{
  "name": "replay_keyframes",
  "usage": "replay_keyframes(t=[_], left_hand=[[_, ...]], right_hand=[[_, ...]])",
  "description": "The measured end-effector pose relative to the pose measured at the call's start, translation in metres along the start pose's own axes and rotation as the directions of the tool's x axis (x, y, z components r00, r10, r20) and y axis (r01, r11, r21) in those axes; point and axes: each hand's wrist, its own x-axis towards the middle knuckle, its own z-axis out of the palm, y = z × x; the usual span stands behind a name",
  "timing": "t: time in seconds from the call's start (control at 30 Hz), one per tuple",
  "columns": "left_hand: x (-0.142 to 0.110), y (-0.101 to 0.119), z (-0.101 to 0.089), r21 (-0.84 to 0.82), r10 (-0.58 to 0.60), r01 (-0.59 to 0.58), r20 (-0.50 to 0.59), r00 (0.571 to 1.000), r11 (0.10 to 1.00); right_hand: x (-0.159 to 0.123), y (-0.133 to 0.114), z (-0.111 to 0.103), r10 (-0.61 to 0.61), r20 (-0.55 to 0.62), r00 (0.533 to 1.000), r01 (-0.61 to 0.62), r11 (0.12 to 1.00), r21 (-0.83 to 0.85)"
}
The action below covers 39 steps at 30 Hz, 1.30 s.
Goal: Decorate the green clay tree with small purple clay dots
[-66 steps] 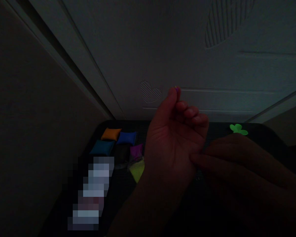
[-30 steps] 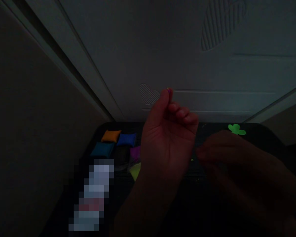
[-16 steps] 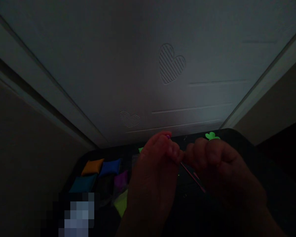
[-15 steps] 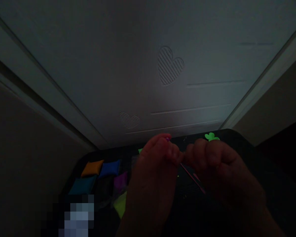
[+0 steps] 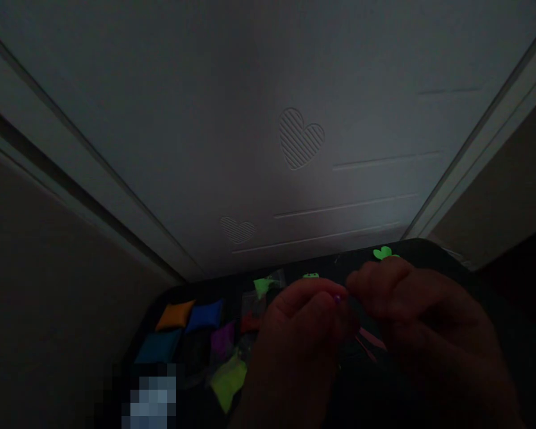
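In the dim light my left hand (image 5: pixel 301 339) is closed, with a tiny purple piece (image 5: pixel 337 300) pinched between thumb and forefinger. Its exact kind is too small and dark to tell. My right hand (image 5: pixel 411 304) is close by on the right, fingers curled together; whatever they may hold is hidden. Beneath the hands, thin pink tools (image 5: pixel 371 338) lie on the dark table. A bright green leaf-shaped piece (image 5: pixel 385 253) shows behind my right hand, and a small green piece with dark spots (image 5: pixel 311 276) behind my left.
Left of my hands lie coloured packets: orange (image 5: pixel 175 315), blue (image 5: pixel 204 315), teal (image 5: pixel 158 347), purple (image 5: pixel 223 339), yellow (image 5: pixel 229 379), red (image 5: pixel 250 323) and green (image 5: pixel 262 286). A pale door (image 5: pixel 183 119) with embossed hearts rises behind the dark table. A blurred patch (image 5: pixel 152 399) covers the lower left.
My left hand has moved right and down, its pinch on the purple piece kept. The right hand has shifted slightly right, and the fingertips have parted. The camera view has tilted up a little.
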Motion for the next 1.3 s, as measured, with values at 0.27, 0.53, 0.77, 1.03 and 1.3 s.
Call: replay_keyframes(t=[0.27,0.53,0.77,1.03,1.3], left_hand=[[0.003,-0.001,0.002,0.109,-0.079,0.078,-0.002,0.997,0.991],[-0.002,-0.008,0.006,0.111,0.012,-0.008,-0.036,0.999,0.994],[0.0,-0.009,0.005,0.136,0.125,-0.123,-0.009,0.992,0.983],[0.0,-0.009,0.008,0.098,0.126,-0.123,-0.017,0.992,0.988],[0.001,-0.011,0.009,0.047,0.084,-0.083,-0.034,0.996,0.995]], right_hand=[[0.003,-0.008,0.002,-0.094,0.0,0.996,0.089,0.951,-0.297],[0.005,-0.013,0.012,-0.2,-0.081,0.976,0.148,0.894,-0.424],[0.005,-0.014,0.012,-0.171,-0.077,0.982,0.12,0.888,-0.443],[0.004,-0.018,0.011,-0.147,-0.059,0.987,0.105,0.886,-0.453],[0.005,-0.02,0.012,-0.184,-0.078,0.98,0.121,0.857,-0.5]])
